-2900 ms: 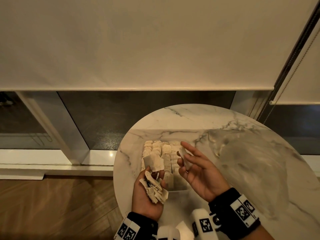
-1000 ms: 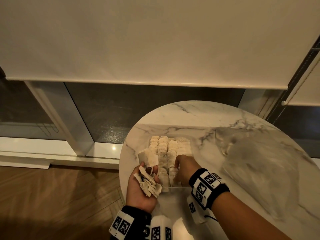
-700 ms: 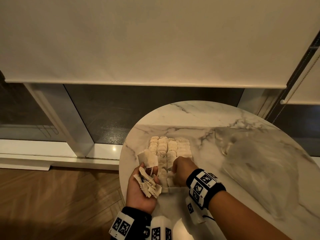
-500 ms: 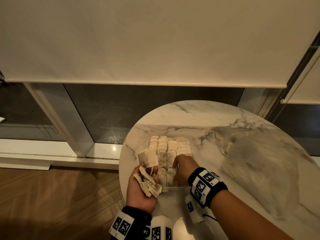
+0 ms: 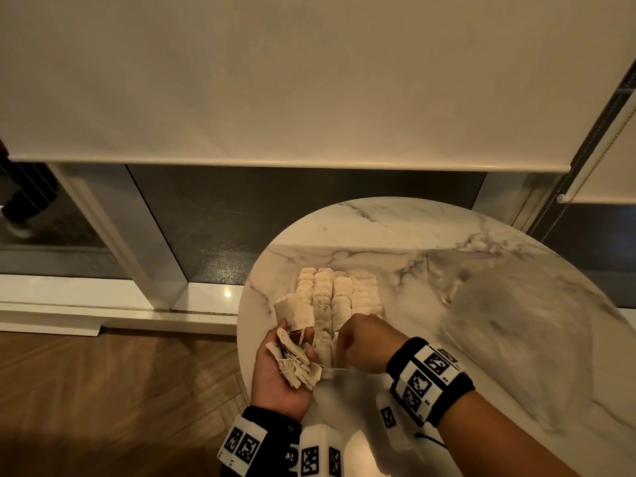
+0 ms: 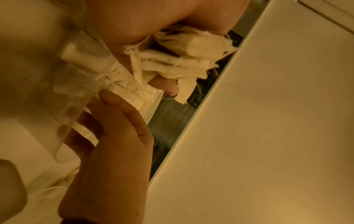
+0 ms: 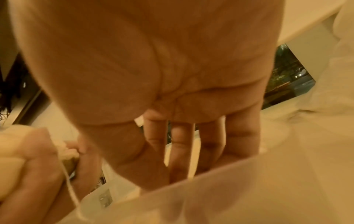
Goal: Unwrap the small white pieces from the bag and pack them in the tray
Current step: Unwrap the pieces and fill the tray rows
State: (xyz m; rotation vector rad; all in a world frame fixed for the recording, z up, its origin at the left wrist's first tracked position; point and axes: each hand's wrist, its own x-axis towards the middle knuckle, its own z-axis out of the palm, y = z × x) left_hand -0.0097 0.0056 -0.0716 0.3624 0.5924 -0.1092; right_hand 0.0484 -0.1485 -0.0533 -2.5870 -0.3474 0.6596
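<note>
Rows of small white pieces (image 5: 340,290) fill a clear tray (image 6: 63,115) on the marble table. My left hand (image 5: 296,333) is palm up at the tray's near left corner. Its thumb and finger pinch one white piece (image 5: 294,311) upright, and a bundle of torn paper wrappers with strings (image 5: 297,364) lies in the palm. My right hand (image 5: 359,342) reaches down into the near end of the tray. Its fingers (image 6: 114,109) are straight and press on the packed pieces. A large translucent bag (image 5: 516,321) lies flat to the right.
The round marble table (image 5: 395,228) ends just left of my left hand, with wooden floor (image 5: 103,390) below. A window with a lowered roller blind (image 5: 309,80) is behind it, and a bead chain (image 5: 595,146) hangs at the right.
The right hand, which held a white piece up in front of me, has gone down into the tray's near end and shifts slightly there. The left hand keeps its piece and wrappers.
</note>
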